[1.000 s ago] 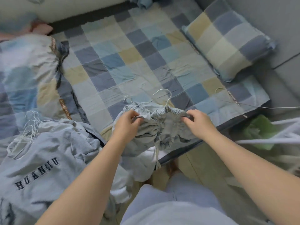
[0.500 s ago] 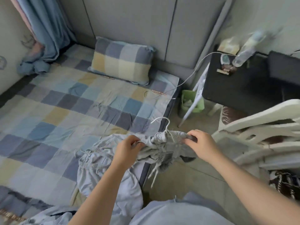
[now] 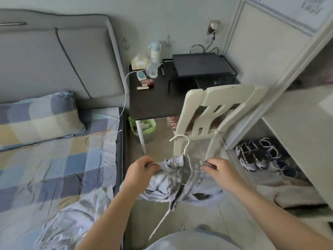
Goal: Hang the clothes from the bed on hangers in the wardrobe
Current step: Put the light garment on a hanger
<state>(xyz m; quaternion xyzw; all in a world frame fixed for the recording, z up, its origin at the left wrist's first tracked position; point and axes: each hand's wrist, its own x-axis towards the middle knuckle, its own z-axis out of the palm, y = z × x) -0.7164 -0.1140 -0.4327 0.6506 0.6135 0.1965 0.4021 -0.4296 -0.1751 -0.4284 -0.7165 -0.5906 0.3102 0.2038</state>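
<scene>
Closest to us, at the bottom edge, is our own lap in pale grey-blue cloth (image 3: 189,240), with both bare forearms reaching forward from it. A thin white drawstring (image 3: 160,222) dangles from the garment down toward our lap.

Our left hand (image 3: 142,168) has its fingers curled, pinching the left end of a gathered waistband. Our right hand (image 3: 219,170) pinches the right end in the same way. Between them we hold up the grey-blue garment (image 3: 173,179), which is bunched and sags over the tiled floor (image 3: 180,156) beside the bed. A white hanger (image 3: 182,141) is threaded into it, and its hook rises from the waistband midway between our hands.

On the left, another pale garment (image 3: 68,226) lies crumpled on the near corner of the bed (image 3: 54,168), whose cover is checked in blue, grey and yellow. Farther up lies a matching pillow (image 3: 36,116) against the grey padded headboard (image 3: 54,60).

Just past the hanger stands a white chair (image 3: 207,109) with its back toward us. A green bin (image 3: 149,129) sits beneath the dark counter (image 3: 153,103). The counter carries a black box (image 3: 201,66), a bottle (image 3: 153,69) and small items, and a white cable (image 3: 124,98) trails from it onto the bed.

On the right the white wardrobe (image 3: 270,51) rises, with shoes (image 3: 259,154) lying at its foot.
</scene>
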